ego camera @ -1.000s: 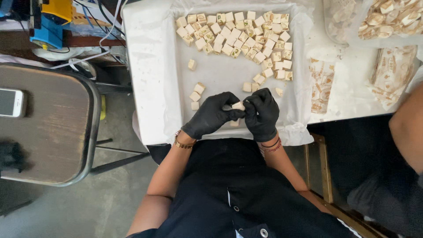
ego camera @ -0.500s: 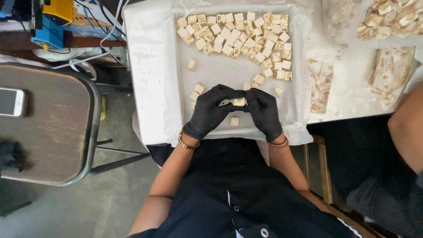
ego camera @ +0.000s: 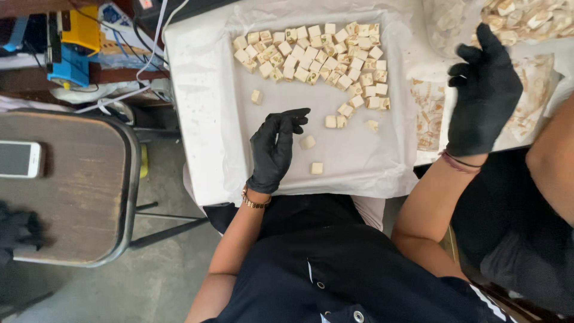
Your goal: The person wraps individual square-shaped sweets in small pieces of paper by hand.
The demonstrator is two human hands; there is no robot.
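Nougat cubes are lying loose on a white paper-lined tray at the centre of the frame, the nearest just below the left hand and another just beside its fingertips. That black-gloved hand is resting palm down on the paper, fingers loosely spread, its grip wide and holding nothing. Picking up one cube cleanly would seem to call for a light pinch from thumb and forefinger, keeping the piece's edges from squashing. At upper right, the right hand is reaching, fingers splayed and empty, over wrapped sweets on the table. Farther up, the main heap of cubes is filling the tray's far end. A phone is lying on a wooden stool at left.
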